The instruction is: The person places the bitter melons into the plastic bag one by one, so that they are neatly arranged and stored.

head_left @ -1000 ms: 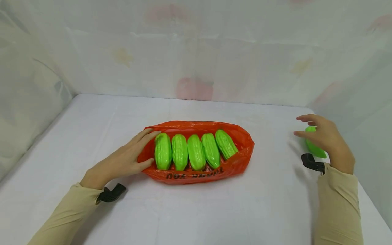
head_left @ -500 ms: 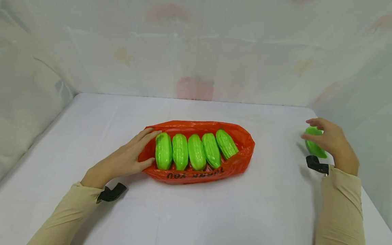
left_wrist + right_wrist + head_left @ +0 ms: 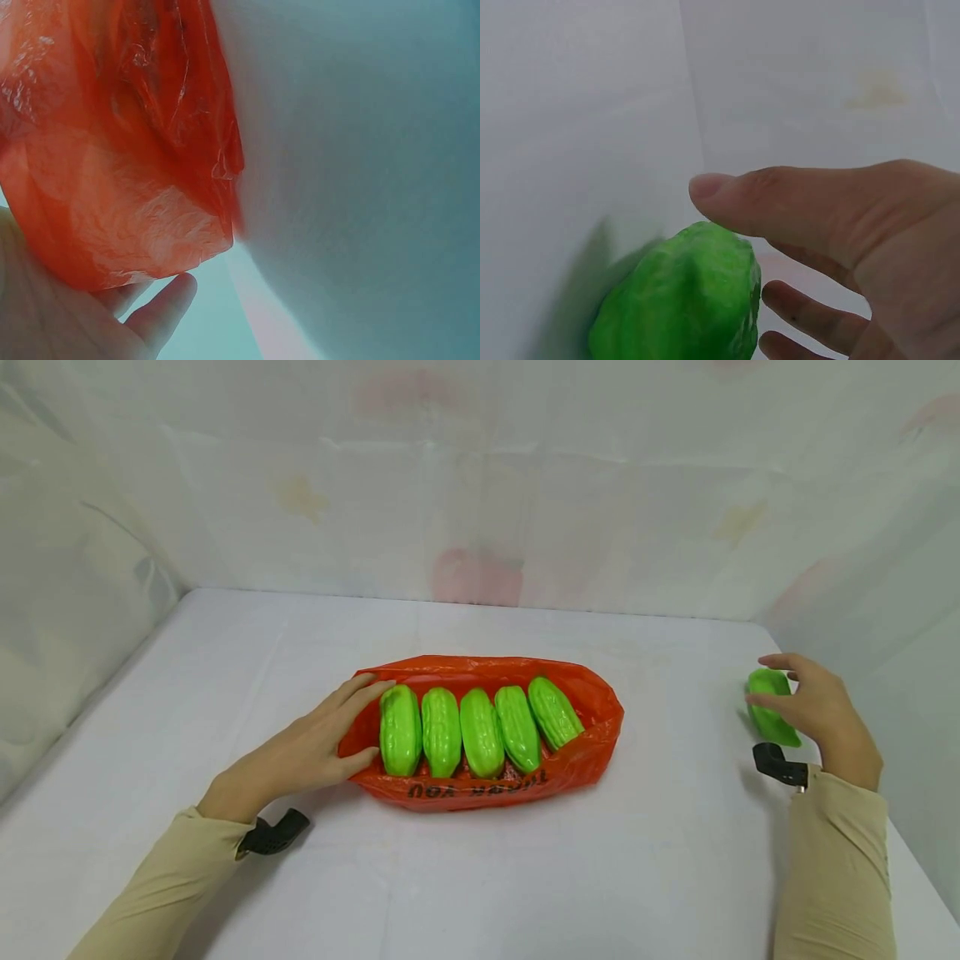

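A red plastic bag [image 3: 592,760] printed with dark lettering lies mouth up at mid-table. Inside it several bright green, ridged gourds [image 3: 482,733] stand in a row. My left hand [image 3: 311,743] is at the bag's left end, fingers and thumb spread apart at the rim; red plastic [image 3: 127,165] covers part of it in the left wrist view. Far to the right, my right hand [image 3: 821,706] hovers over a lone green gourd [image 3: 768,722]. In the right wrist view its thumb is above this gourd [image 3: 682,300] and its fingers are beside it, not closed round it.
A white cloth [image 3: 480,877] covers the table. Pale sheeting [image 3: 480,485] with faded red and yellow marks rises behind, and similar sheeting flanks both sides. A black wrist device [image 3: 273,832] sits under the left wrist, another black device [image 3: 780,766] at the right.
My right hand has moved right and slightly toward me, so its thumb and fingers now stand over the lone gourd. The left hand, bag and gourds in it look unchanged.
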Available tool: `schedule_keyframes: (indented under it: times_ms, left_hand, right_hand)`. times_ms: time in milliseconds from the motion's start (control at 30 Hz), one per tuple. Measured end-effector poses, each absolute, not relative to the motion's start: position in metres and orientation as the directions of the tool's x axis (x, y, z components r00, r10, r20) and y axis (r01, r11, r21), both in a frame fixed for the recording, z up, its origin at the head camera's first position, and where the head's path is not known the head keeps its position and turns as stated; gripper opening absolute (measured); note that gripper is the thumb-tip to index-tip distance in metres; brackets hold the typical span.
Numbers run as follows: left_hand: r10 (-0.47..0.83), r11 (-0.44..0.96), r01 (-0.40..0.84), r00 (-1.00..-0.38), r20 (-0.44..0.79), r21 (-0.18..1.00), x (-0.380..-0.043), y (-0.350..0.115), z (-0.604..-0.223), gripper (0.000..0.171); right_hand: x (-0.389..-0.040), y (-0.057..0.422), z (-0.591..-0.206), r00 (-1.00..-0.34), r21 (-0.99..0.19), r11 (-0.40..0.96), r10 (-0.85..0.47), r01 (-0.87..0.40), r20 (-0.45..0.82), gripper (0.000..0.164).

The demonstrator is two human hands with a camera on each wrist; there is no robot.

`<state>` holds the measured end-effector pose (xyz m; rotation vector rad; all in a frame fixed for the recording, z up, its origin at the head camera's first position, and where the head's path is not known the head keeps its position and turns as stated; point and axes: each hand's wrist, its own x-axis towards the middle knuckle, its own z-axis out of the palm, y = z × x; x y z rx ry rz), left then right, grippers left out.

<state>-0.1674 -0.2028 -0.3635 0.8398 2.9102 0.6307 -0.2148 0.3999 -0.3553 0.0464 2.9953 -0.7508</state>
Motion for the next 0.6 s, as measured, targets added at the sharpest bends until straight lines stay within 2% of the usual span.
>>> schedule_keyframes:
  times_ms: [600]
  left_hand:
    - [0.52, 0.771, 0.503, -0.851, 0.07, 0.39, -0.1668, -0.2023, -0.3627, 0.079]
  right_hand:
    - [-0.2172, 0.4062, -0.3639, -0.996, -0.428, 0.902, 0.024, 0.058, -0.085, 0.066]
